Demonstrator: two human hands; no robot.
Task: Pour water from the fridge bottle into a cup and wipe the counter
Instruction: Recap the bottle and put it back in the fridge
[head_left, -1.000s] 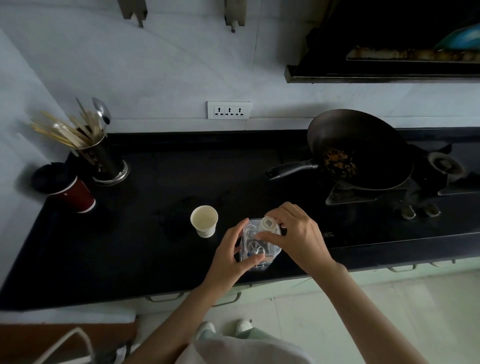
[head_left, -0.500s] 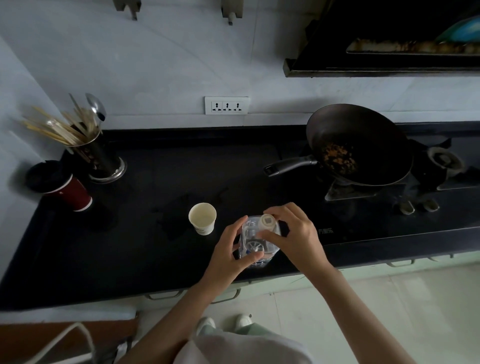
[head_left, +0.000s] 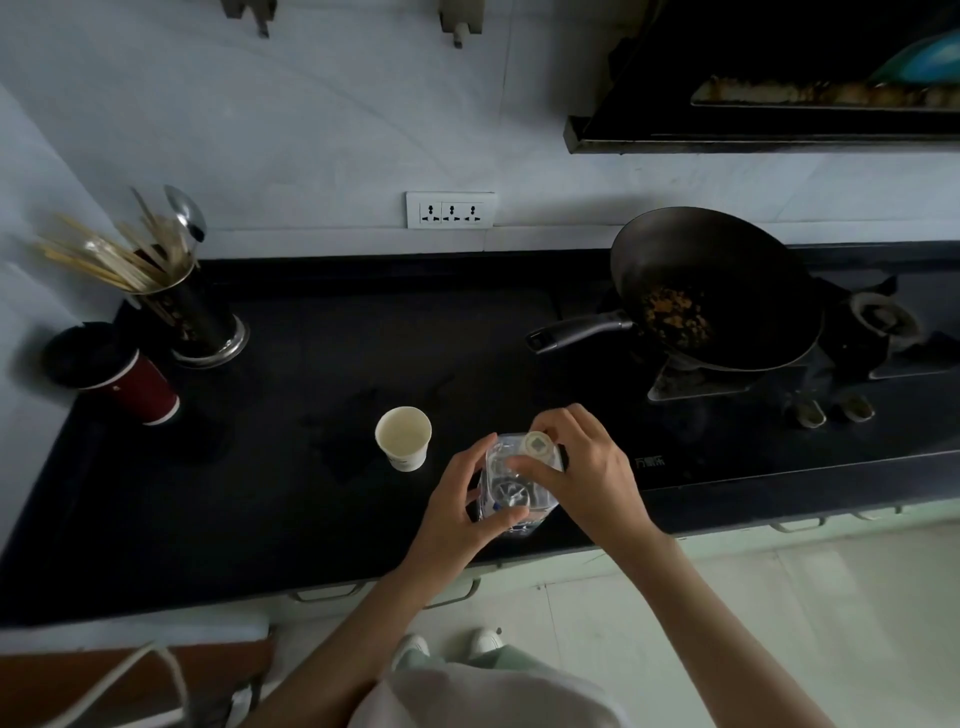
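A clear plastic water bottle (head_left: 506, 488) stands upright near the front edge of the black counter (head_left: 311, 519). My left hand (head_left: 457, 509) is wrapped around the bottle's body. My right hand (head_left: 587, 473) pinches the pale cap (head_left: 537, 444) on top of the bottle between thumb and fingers. A white paper cup (head_left: 403, 437) stands open-mouthed on the counter just left of the bottle, apart from both hands. A faint wet patch darkens the counter left of the cup.
A dark wok (head_left: 717, 291) with food scraps sits on the gas stove (head_left: 852, 374) at right, handle pointing left. A metal holder of chopsticks and a spoon (head_left: 192, 306) and a red lidded cup (head_left: 119, 374) stand at far left. A wall socket (head_left: 450, 209) is behind.
Both hands stay on the bottle and cap; the right fingers shift slightly around the cap. The head camera has tilted a little, so the scene sits slightly higher in view.
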